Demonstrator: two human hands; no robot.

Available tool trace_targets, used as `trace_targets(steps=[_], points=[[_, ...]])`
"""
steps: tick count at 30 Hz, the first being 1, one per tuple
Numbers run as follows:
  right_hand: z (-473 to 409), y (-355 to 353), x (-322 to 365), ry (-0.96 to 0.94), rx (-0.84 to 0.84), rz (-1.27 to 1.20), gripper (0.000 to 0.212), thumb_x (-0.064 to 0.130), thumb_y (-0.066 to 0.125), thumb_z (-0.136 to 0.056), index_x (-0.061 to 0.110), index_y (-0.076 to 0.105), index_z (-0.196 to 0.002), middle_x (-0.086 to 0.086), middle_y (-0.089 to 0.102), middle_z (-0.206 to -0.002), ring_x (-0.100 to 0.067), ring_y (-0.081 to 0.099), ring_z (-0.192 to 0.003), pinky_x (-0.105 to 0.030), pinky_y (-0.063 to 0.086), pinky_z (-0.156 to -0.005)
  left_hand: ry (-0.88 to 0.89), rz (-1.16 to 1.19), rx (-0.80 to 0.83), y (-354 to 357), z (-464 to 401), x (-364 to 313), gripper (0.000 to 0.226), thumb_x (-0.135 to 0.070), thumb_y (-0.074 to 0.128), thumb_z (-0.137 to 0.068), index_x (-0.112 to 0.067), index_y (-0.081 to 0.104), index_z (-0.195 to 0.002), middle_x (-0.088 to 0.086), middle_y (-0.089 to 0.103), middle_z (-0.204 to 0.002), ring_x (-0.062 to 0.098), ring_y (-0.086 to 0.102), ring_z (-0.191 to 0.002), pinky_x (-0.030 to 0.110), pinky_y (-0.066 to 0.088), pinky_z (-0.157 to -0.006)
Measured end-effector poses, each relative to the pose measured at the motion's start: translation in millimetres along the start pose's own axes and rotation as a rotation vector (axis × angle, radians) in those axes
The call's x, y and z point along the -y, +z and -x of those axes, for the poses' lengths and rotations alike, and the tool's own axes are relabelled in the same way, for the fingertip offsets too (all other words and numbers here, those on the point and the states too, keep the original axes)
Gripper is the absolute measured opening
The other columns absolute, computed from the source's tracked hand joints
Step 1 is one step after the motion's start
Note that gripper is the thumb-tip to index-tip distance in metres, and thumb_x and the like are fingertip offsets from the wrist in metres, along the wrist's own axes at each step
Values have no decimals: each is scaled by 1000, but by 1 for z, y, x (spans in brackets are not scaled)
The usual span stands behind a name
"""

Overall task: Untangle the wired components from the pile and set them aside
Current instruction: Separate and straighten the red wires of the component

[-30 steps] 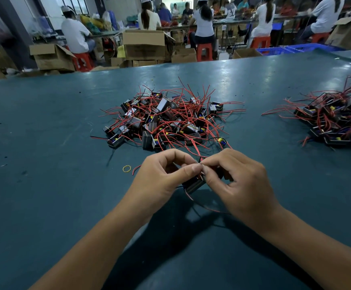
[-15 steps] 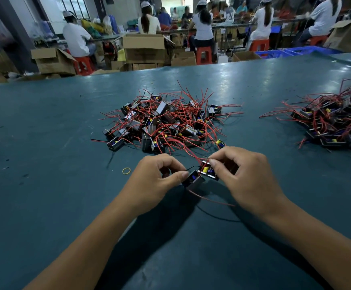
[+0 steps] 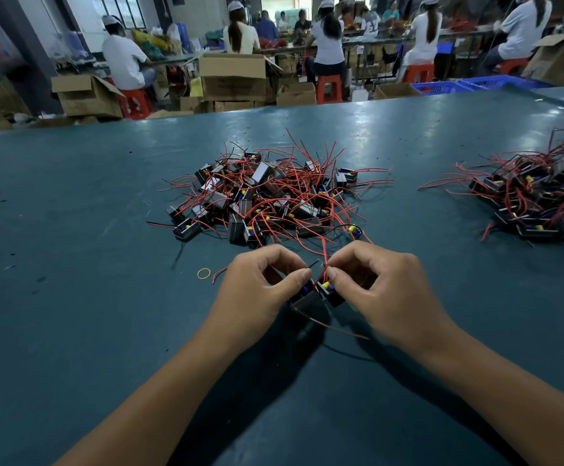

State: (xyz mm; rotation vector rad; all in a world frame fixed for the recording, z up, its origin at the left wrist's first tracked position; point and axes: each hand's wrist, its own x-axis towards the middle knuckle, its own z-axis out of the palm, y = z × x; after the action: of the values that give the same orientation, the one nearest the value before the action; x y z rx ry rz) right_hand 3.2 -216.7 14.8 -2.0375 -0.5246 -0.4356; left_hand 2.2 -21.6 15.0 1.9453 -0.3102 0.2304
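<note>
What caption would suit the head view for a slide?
Both hands, left and right, pinch two wired components before the tangled pile on the green table.

The tabletop [image 3: 72, 297] was smooth with a dull sheen; the components [image 3: 332, 294] looked like glossy black plastic, their wires [image 3: 310, 156] red-sheathed.

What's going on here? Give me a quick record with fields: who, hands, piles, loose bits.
who: a person at a teal table
left hand: grips a black component
right hand: pinches a red wire above a second component
centre pile: tangled, just beyond the hands
right pile: apart, near the table's right edge
loose bits: yellow rubber band left of the hands
</note>
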Motion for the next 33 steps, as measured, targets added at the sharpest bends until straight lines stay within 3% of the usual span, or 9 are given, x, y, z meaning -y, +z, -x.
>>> trace_targets(steps=[5, 10, 14, 18, 21, 24, 27, 29, 33], points=[[0, 3, -1, 16, 27, -14, 11, 14, 73, -87, 23, 70, -81, 11, 67, -67, -9, 60, -59, -17, 45, -56, 85, -52, 3, 3, 5, -5, 9, -17, 80, -83, -21, 73, -86, -12, 69, -76, 5, 56, -64, 13, 41, -58], [-2, 1, -2, 13, 107, -67, 13, 15, 73, -89, 26, 70, -82, 15, 65, -66, -4, 59, -57, -9, 39, -56, 94, -109, 18, 3, 4, -6, 8, -23, 80, -83, -23, 78, -90, -7, 67, -83, 22, 60, -73, 33, 50, -64], [-3, 1, -4, -6, 113, -27, 13, 17, 72, -90, 28, 70, -82, 16, 67, -69, -4, 61, -60, -9, 40, -57, 163, -237, 32, 4, 4, -5, 4, -23, 77, -86, -20, 76, -87, -8, 62, -81, 13, 57, -72, 21, 43, -63], [-5, -1, -6, -6, 138, 16, 12, 19, 72, -90, 28, 68, -82, 13, 68, -72, -5, 63, -66, -9, 40, -59, 149, -328, 68, 0, 3, -5, 3, -24, 76, -87, -22, 74, -86, -8, 64, -83, 13, 59, -77, 35, 49, -70], [-9, -9, -9, 4, 127, 36, 18, 9, 67, -90, 27, 68, -88, 14, 68, -80, -7, 63, -73, -14, 44, -63, 141, -334, 104, -9, 1, -4, 15, -30, 80, -83, -25, 66, -87, -10, 61, -86, 12, 56, -76, 28, 46, -69], [-16, -21, -10, -74, 233, 187, 46, -8, 57, -83, 26, 66, -113, 20, 64, -104, -3, 60, -96, -16, 44, -86, 44, -387, 191, -25, -3, 1, 40, -45, 83, -75, -31, 56, -101, -16, 55, -95, 8, 52, -84, 22, 44, -74], [-16, -22, -15, -197, 566, 398, 68, -1, 57, -82, 26, 46, -144, 12, 42, -149, -5, 27, -144, -26, 19, -120, 34, -647, 360, -29, -5, 5, 51, -52, 77, -78, -38, 53, -120, -22, 54, -109, 2, 49, -98, 28, 43, -89], [-14, -19, -20, -245, 655, 459, 70, 11, 60, -87, 29, 35, -150, 10, 36, -155, -3, 15, -148, -26, 6, -123, 68, -679, 388, -27, -5, 4, 37, -49, 74, -83, -33, 62, -115, -16, 58, -105, 4, 51, -96, 30, 44, -88], [-14, -16, -26, -211, 589, 462, 78, 40, 67, -89, 36, 23, -153, 11, 46, -142, -5, 27, -139, -24, 4, -122, 74, -667, 409, -27, -6, 3, 23, -44, 72, -88, -28, 70, -104, -10, 60, -98, 5, 54, -89, 29, 47, -82]])
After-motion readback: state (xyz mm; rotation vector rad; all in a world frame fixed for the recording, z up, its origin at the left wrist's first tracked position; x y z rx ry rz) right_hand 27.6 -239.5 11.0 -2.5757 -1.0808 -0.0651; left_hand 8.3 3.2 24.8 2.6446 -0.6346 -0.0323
